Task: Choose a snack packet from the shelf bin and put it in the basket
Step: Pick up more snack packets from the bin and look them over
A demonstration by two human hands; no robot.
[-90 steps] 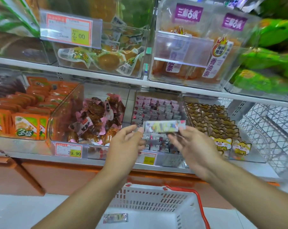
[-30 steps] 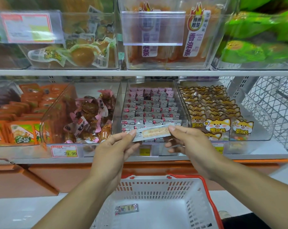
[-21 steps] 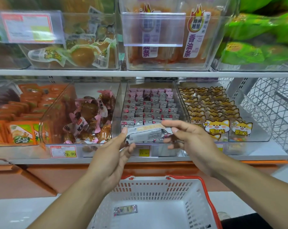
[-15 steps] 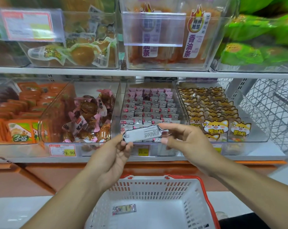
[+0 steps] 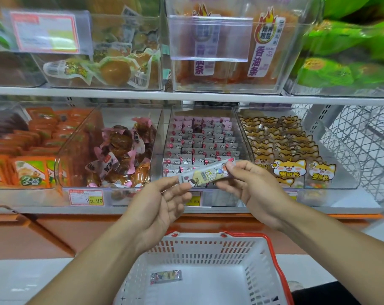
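The snack packet is held in the air between both hands, in front of the middle shelf bin and above the basket. It is a long, thin packet, tilted, with its right end higher than its left end. Its printed face, with a yellow field and a small cartoon figure, is turned to the camera.

The left hand is palm up, and its fingers are loosely apart; the thumb and the fingertips pinch the left end of the packet. The right hand holds the right end, with the thumb and the first fingers curled and clamped on it.

The middle shelf bin is of clear plastic and is full of small pink and grey packets in rows. To its left stands a bin with brown snacks in pink wrappers, and to its right a bin with yellow cat-face packets. A price tag with 29.90 sits on the front of the left bin.

The basket is white with a red handle and stands near, below the hands. One small packet lies flat on its bottom, toward the left side.
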